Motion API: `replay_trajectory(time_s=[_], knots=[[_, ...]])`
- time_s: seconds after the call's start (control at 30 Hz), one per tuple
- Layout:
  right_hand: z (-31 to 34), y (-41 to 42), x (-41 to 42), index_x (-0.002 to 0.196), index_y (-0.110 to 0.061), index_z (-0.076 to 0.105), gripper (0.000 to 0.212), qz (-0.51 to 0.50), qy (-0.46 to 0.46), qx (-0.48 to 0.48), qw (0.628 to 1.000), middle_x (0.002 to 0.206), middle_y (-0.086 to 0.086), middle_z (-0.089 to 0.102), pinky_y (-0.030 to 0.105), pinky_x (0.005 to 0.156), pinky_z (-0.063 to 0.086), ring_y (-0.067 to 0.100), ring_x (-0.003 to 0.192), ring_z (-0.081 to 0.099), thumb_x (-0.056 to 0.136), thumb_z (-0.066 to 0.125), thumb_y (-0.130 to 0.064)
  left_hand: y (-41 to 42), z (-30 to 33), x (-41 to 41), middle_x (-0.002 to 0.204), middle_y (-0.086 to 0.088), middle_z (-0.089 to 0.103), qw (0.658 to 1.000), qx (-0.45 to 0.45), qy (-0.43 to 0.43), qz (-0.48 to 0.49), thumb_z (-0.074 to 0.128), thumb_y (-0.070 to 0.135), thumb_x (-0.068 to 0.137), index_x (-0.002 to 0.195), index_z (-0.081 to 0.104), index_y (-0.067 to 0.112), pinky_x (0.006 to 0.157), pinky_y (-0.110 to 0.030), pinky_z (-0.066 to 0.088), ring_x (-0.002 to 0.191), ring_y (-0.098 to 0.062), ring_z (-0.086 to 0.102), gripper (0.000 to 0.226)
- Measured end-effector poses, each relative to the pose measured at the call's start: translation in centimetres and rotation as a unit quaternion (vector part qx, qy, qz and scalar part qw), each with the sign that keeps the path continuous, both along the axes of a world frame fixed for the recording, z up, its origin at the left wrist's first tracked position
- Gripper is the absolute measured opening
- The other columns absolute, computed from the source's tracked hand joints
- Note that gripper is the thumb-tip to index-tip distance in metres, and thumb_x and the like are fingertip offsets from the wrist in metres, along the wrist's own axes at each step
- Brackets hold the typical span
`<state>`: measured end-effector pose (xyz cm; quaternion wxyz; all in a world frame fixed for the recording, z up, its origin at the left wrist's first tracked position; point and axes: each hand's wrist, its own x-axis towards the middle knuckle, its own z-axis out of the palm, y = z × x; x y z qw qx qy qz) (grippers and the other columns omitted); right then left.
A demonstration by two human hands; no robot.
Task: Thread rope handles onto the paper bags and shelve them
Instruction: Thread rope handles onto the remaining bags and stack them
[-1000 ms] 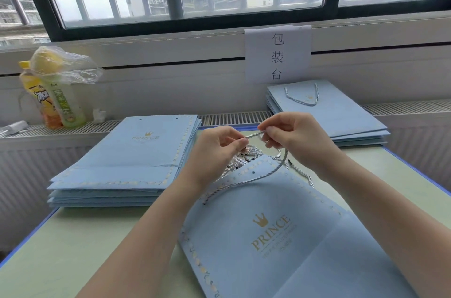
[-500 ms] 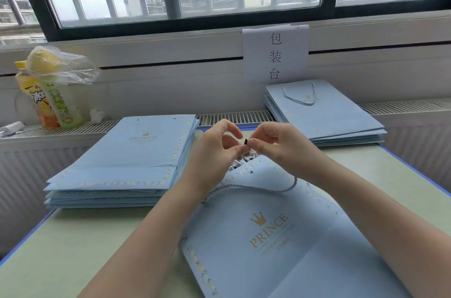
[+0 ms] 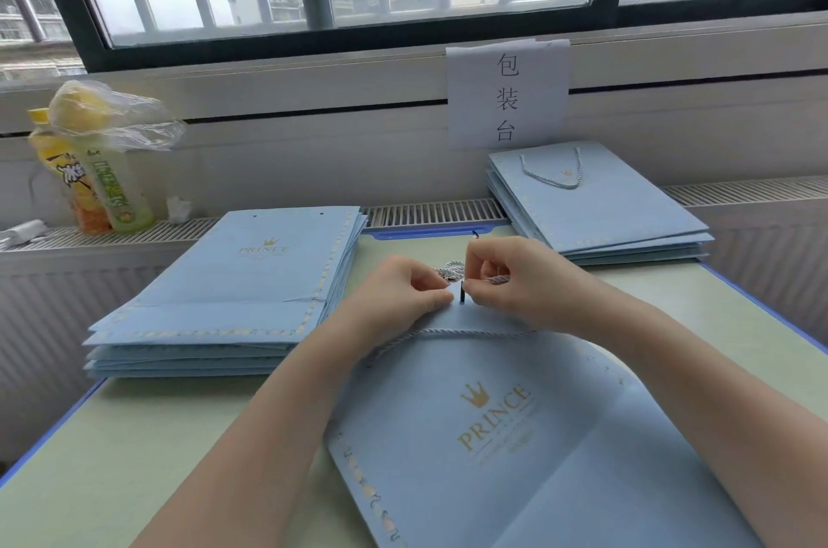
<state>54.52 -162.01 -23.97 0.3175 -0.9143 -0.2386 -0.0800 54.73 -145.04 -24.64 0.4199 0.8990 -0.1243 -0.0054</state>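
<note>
head view: the paper bag [image 3: 515, 435] lies flat on the table [image 3: 134, 458], its top edge pinched by the left hand [image 3: 403, 296], while the rope handle [image 3: 448, 334] is pinched at its black tip by the right hand [image 3: 515, 283]. the edge is best kept taut, the tip fed straight into the hole.

Flat pale-blue paper bag [image 3: 515, 435] front-centre on pale-green table [image 3: 134, 458]; unthreaded blue bag stack [image 3: 233, 292] left, rope-handled blue bag stack [image 3: 596, 206] back-right; two drink bottles [image 3: 96, 184] far left on sill.
</note>
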Motion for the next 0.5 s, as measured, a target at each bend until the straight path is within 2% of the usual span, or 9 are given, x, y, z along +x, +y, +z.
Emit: replay_trajectory(time_s=[0.1,0.2,0.3,0.4,0.5], knots=[[-0.1,0.0,-0.1,0.075,-0.019,0.059,0.011,0.018,-0.015,-0.008,1.000,0.066,-0.005,0.051,0.018,0.056,0.035,0.007,0.060,0.044,0.085,0.062,-0.020,0.4,0.5,-0.2,0.081,-0.010,0.063,0.994,-0.077,0.076,0.020,0.058,0.009,0.093,0.093,0.069,0.005,0.051,-0.013,0.040,0.068,-0.015,0.052,0.012],[-0.1,0.1,-0.1,0.077,-0.015,0.062,0.008,0.043,-0.015,0.005,0.999,0.070,0.002,0.056,0.015,0.061,0.037,0.012,0.065,0.047,0.085,0.063,-0.016,0.9,0.8,-0.3,0.076,-0.011,0.067,0.976,-0.154,0.153,0.025,0.055,0.008,0.094,0.088,0.071,0.006,0.053,-0.017,0.046,0.058,-0.014,0.058,0.017],[-0.3,0.1,-0.1,0.078,-0.016,0.062,0.008,0.054,-0.016,-0.003,0.998,0.075,0.007,0.061,0.014,0.062,0.038,0.016,0.070,0.054,0.085,0.063,-0.014,1.3,0.8,-0.2,0.074,-0.011,0.070,0.956,-0.212,0.204,0.005,0.046,-0.002,0.095,0.084,0.071,0.007,0.058,-0.022,0.053,0.059,-0.017,0.064,0.029],[-0.1,0.1,-0.1,0.080,-0.020,0.066,0.010,0.070,0.010,0.031,0.997,0.078,0.000,0.065,0.011,0.064,0.042,0.008,0.075,0.060,0.085,0.065,-0.011,1.7,0.8,-0.1,0.078,-0.014,0.071,0.941,-0.235,0.242,-0.020,0.042,-0.015,0.090,0.088,0.072,0.005,0.058,-0.025,0.057,0.059,-0.020,0.066,0.036],[0.2,0.1,-0.2,0.082,-0.020,0.067,0.010,0.084,0.020,0.049,0.995,0.079,-0.010,0.065,0.007,0.066,0.040,-0.002,0.077,0.060,0.086,0.065,-0.011,1.8,0.9,-0.3,0.078,-0.013,0.071,0.931,-0.245,0.268,-0.045,0.041,-0.019,0.087,0.096,0.070,0.002,0.052,-0.024,0.056,0.057,-0.019,0.067,0.037]])
